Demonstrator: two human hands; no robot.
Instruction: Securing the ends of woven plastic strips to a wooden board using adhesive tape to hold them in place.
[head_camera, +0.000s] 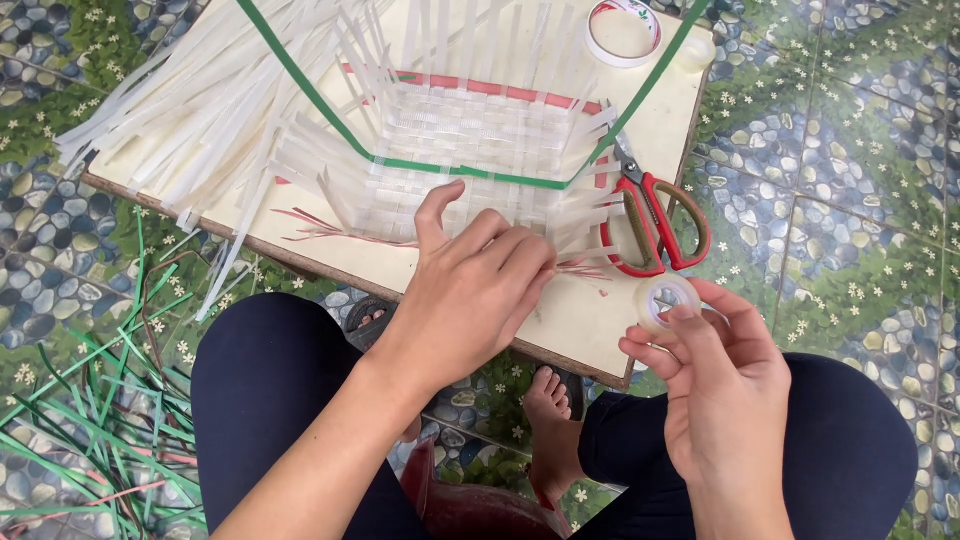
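Left hand (470, 290) rests open on the light, springy weave (470, 150) near the tabletop's (580, 320) front edge; right hand (715, 385) pinches a small, light tape roll (667, 300) by its rim.

Mat (480, 140): woven translucent white plastic strips, glossy. Band (300, 85): green plastic, smooth. Board (590, 310): cream laminate, matt, wood edge. Scissors (655, 215): steel blades, red plastic handles. Tape (665, 300): clear, shiny. Floor (860, 150): glossy pebble-print tile.

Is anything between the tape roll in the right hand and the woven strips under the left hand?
Nothing visible blocks it. The right hand holds the clear tape roll just off the board's edge; the red scissors lie beside the woven strips, right of the left hand.
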